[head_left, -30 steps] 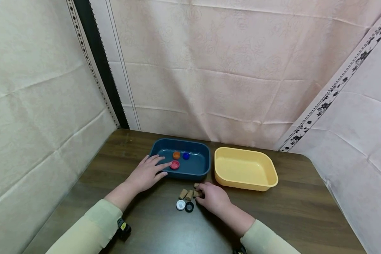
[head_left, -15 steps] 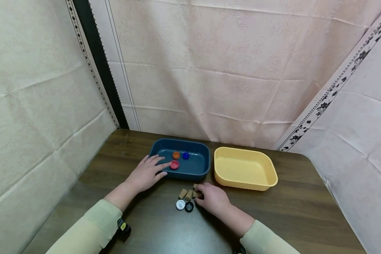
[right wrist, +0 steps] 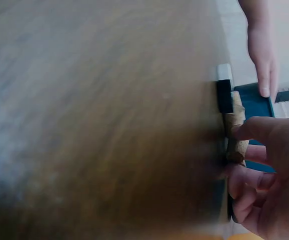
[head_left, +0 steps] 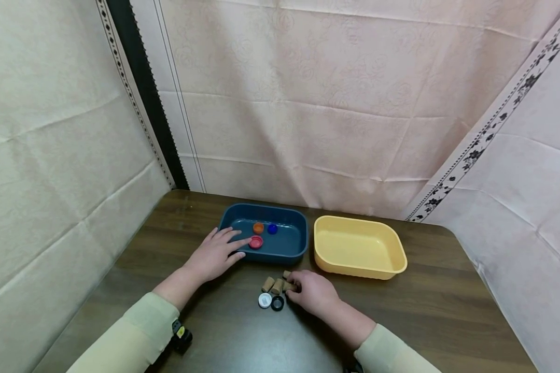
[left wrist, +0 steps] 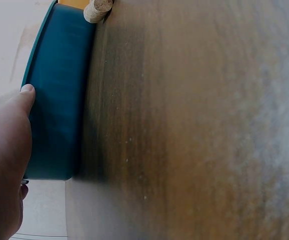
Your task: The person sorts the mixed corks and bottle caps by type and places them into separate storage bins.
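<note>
My left hand (head_left: 213, 256) reaches over the near left rim of the dark blue tray (head_left: 283, 256), fingers spread and nearly straight. Its index fingertip is at a red bottle cap (head_left: 256, 242) inside; the thumb lies against the rim in the left wrist view. Also in the tray are an orange cap (head_left: 259, 228) and a blue cap (head_left: 273, 229). My right hand (head_left: 315, 291) pinches a cork (right wrist: 238, 149) on the table, its fingers partly hiding it. Other corks (head_left: 268, 284) lie beside it, with a white cap (head_left: 264, 300) and a black cap (head_left: 277, 303) in front.
A yellow tray (head_left: 361, 270) stands right of the blue one, a narrow gap between them. Both are on a brown wooden table (head_left: 242, 342). Pale cloth (head_left: 308, 129) hangs behind and at both sides.
Both hands stay in nearly the same place. The whole head view has shifted very slightly; no cap or cork has plainly moved.
</note>
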{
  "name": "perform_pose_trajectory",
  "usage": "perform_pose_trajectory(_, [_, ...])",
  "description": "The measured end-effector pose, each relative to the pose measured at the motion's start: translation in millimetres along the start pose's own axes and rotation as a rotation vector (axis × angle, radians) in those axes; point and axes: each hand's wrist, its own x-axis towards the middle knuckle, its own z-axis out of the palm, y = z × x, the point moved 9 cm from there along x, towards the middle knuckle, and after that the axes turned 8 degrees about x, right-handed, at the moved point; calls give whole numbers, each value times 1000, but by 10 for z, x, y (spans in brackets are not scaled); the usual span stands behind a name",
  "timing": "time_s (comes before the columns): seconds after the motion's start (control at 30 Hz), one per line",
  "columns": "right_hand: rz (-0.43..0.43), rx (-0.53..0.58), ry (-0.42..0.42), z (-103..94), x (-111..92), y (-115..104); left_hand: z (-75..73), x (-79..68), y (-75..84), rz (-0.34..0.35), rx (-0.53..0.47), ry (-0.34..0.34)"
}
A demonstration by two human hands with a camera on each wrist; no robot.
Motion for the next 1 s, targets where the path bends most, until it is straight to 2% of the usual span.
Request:
perform_pose_trajectory(0.17, [83, 209, -40, -67, -16, 98, 7, 13, 0, 2, 2, 0])
perform_pose_trajectory(0.47, [134, 519, -71, -243, -75, 167, 2, 5, -1, 3, -14, -7])
perform_pose_trajectory(0.8, [226, 615, -94, -413, -98, 256, -7, -11, 14, 23, -3, 6])
perform_pose_trajectory(1.0, [236, 627, -85, -583, -70, 284, -8, -5, 11, 17, 10, 10])
